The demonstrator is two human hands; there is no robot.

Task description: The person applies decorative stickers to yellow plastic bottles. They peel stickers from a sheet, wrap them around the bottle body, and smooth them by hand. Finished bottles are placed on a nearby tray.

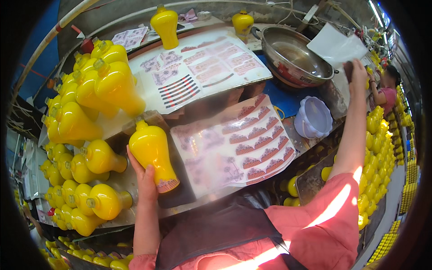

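My left hand (pixel 145 177) is closed around a glossy yellow porcelain bottle (pixel 150 146) with a short narrow neck, tilted slightly. A patterned reddish band (pixel 167 185) runs around its foot. Stretched out to the far right, my right hand (pixel 358 75) grips a small dark brown flat piece (pixel 348 71), whose kind I cannot make out. A white sheet (pixel 335 45) lies beside that hand, at the rim of a wide metal pan (pixel 292 51) that holds liquid. Between my arms lie decal sheets (pixel 204 141) printed with reddish scalloped bands and pale purple designs.
Several yellow bottles (pixel 114 85) stand at the left, with more lying on their sides (pixel 105 202) below. Another board (pixel 211 85) carries cut decals and striped strips. A lilac bucket (pixel 313 118) sits below the pan. At far right, a person (pixel 386 92) works beside rows of yellow bottles (pixel 375 171).
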